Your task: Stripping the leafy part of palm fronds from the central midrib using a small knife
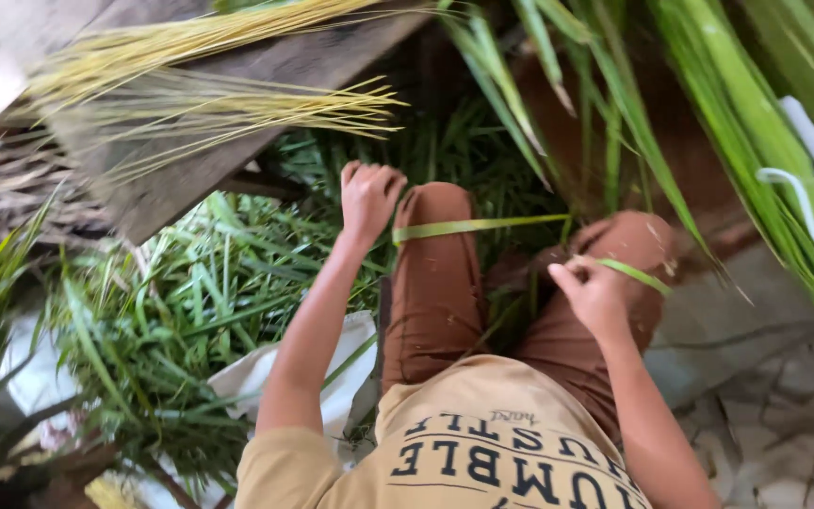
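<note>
A: What does the person's left hand [370,196] hold?

B: It is clenched on one end of a long green leaf strip [478,226], out past the left knee of the brown trousers [435,283].

A: And the right hand [594,294]?

B: Its fingers are pinched together on the other end of the same strip, just above the right knee. A short green tip sticks out past the fingers to the right.

A: So where does the strip lie?

B: It is stretched nearly level between the two hands, crossing over the knees.

A: What lies around them?

B: A pile of cut green leaves [181,311] lies at the person's left, with a white sack [266,377] beside the hip. Pale yellow leaf ribs [209,85] rest on a grey wooden plank [237,123] farther off. Long green fronds [746,113] hang at the right.
</note>
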